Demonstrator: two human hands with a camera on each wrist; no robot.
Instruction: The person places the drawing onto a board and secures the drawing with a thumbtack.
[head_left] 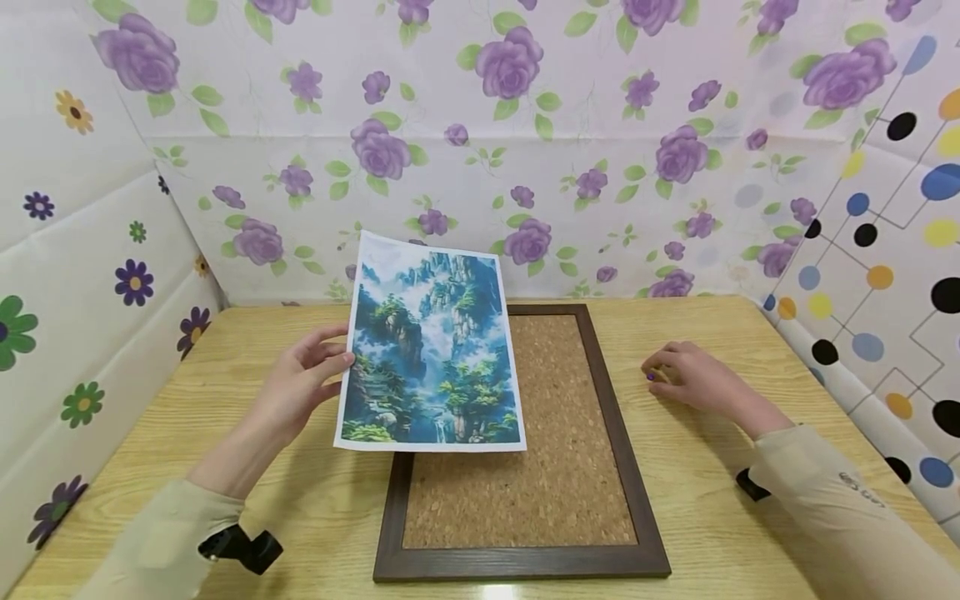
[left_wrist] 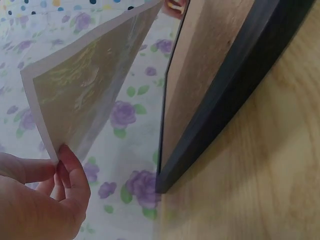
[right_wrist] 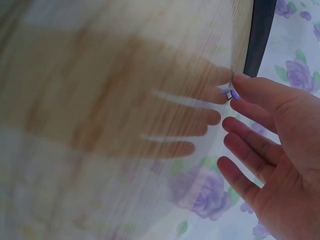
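Observation:
A landscape print with a white border (head_left: 438, 350), showing misty cliffs and trees, hangs tilted in the air over the left part of a cork board (head_left: 570, 433). My left hand (head_left: 307, 375) pinches the print's left edge between thumb and fingers; the left wrist view shows that grip at the sheet's border (left_wrist: 42, 122). On the table right of the board, my right hand (head_left: 693, 379) has its thumb and forefinger at a tiny purple pin-like piece (right_wrist: 234, 94). The other fingers are bent loosely.
The cork board lies on a light wooden table (head_left: 315, 492) inside a dark brown frame (head_left: 517, 565). Behind it stands a wall covering with purple roses (head_left: 510, 62). Patterned side panels flank the table, one with flowers (head_left: 135, 283), one with coloured dots (head_left: 877, 277).

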